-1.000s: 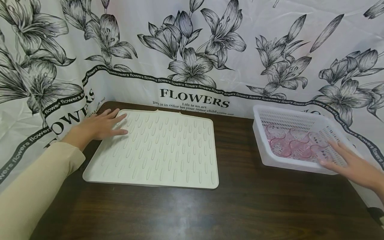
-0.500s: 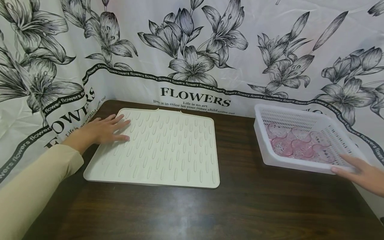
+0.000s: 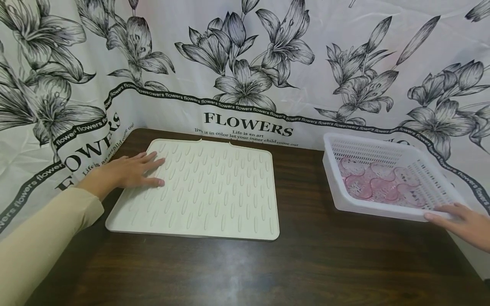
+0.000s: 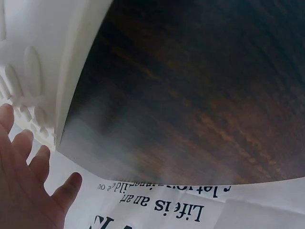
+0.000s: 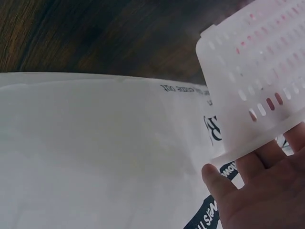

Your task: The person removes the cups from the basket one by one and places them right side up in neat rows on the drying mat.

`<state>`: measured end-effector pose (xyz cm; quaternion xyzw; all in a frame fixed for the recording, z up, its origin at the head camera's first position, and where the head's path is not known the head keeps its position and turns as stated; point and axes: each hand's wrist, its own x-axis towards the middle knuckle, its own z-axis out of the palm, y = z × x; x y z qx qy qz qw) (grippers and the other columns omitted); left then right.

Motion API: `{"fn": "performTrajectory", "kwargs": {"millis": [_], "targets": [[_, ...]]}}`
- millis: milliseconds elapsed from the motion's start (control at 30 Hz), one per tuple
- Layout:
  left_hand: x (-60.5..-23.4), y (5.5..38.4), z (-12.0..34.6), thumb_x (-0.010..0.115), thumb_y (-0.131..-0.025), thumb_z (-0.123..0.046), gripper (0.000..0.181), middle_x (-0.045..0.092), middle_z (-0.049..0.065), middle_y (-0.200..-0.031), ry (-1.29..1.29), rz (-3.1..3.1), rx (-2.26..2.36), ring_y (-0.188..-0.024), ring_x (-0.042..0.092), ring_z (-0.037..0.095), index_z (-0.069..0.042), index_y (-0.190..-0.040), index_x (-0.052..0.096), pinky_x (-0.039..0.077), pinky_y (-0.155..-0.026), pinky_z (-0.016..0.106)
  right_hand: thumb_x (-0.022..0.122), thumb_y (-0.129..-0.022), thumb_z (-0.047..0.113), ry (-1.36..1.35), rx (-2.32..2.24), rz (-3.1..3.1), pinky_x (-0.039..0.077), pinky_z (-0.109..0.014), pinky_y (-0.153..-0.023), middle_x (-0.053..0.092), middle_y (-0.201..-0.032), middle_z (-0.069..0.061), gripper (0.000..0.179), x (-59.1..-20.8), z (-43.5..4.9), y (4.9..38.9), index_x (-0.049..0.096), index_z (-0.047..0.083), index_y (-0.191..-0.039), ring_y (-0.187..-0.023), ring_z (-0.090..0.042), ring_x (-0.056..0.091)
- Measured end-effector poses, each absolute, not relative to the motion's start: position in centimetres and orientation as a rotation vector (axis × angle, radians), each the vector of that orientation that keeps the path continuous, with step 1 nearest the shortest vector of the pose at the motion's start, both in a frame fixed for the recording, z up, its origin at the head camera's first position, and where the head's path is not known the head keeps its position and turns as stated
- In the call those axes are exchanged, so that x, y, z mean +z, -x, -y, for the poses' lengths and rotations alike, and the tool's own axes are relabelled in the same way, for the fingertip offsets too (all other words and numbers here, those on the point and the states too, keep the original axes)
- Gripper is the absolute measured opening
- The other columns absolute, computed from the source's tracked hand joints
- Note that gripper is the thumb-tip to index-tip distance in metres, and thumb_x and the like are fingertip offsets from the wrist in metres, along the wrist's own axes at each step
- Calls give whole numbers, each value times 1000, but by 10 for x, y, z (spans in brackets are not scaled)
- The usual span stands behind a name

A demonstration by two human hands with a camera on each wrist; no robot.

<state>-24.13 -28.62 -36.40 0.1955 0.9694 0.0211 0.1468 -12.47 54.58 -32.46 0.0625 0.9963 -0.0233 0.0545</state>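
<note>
A cream-white mat (image 3: 214, 191) with rows of raised oblong ridges lies flat on the dark wood table. My left hand (image 3: 135, 172) rests on its left side, fingers spread and fairly straight; the left wrist view shows the same hand (image 4: 28, 181) by the mat's edge. Over to the right stands a white slotted plastic basket (image 3: 383, 209). Inside it sit pink, see-through things (image 3: 383, 185) with rounded, wavy outlines; their kind is unclear. My right hand (image 3: 465, 225) grips the basket's near right corner, thumb outside and fingers over the rim, as the right wrist view also shows.
The brown table (image 3: 229, 272) reaches forward from a white cloth (image 3: 172, 114) printed with black flowers and lettering, which hangs behind and on both sides. Bare wood separates the mat from the basket.
My right hand has moved from above the basket's inside to its near right corner and taken hold of the rim. The left hand has shifted slightly nearer on the mat.
</note>
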Motion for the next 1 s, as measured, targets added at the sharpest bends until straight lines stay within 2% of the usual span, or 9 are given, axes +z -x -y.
{"fn": "performTrajectory", "kwargs": {"millis": [167, 367, 600, 767, 900, 1000], "targets": [[-369, 239, 287, 44, -89, -77, 99, 17, 27, -161, -559, -2803, 46, -143, 18, 54, -8, -157, 26, 18, -105, 76, 61, -91, 59, -188, -56, -3072, 42, -71, -76, 39, -114, -45, 83, -324, -544, 123, 48, -18, -121, -93, -64, 48], [-373, 237, 288, 47, -87, -78, 103, 18, 28, -160, -540, -2812, 62, -143, 19, 54, -7, -157, 25, 19, -105, 75, 61, -91, 60, -231, -61, -3096, 36, -77, -84, 33, -125, -54, 85, -326, -541, 120, 48, -18, -120, -104, -73, 37], [-377, 235, 290, 49, -86, -78, 102, 19, 27, -160, -572, -2841, 36, -143, 20, 53, -8, -157, 26, 18, -105, 77, 66, -88, 60, -252, -66, -3129, 43, -67, -73, 41, -112, -51, 87, -327, -542, 118, 47, -20, -118, -87, -60, 49], [-380, 234, 293, 50, -85, -78, 102, 17, 27, -161, -583, -2850, 32, -144, 18, 54, -11, -158, 24, 15, -106, 77, 68, -87, 59, -272, -87, -3133, 44, -61, -67, 46, -105, -48, 88, -325, -539, 119, 48, -21, -117, -79, -51, 50], [-382, 233, 294, 50, -86, -78, 101, 17, 26, -161, -593, -2857, 19, -144, 18, 54, -14, -159, 24, 14, -106, 77, 71, -86, 56, -234, -123, -3143, 44, -60, -67, 49, -104, -48, 86, -322, -535, 119, 51, -22, -117, -80, -50, 51], [-383, 233, 294, 49, -86, -78, 100, 17, 26, -162, -600, -2857, 8, -144, 18, 54, -14, -158, 25, 14, -106, 77, 70, -87, 54, -206, -146, -3121, 44, -63, -69, 49, -106, -49, 86, -321, -532, 119, 51, -24, -117, -83, -53, 52]]}}
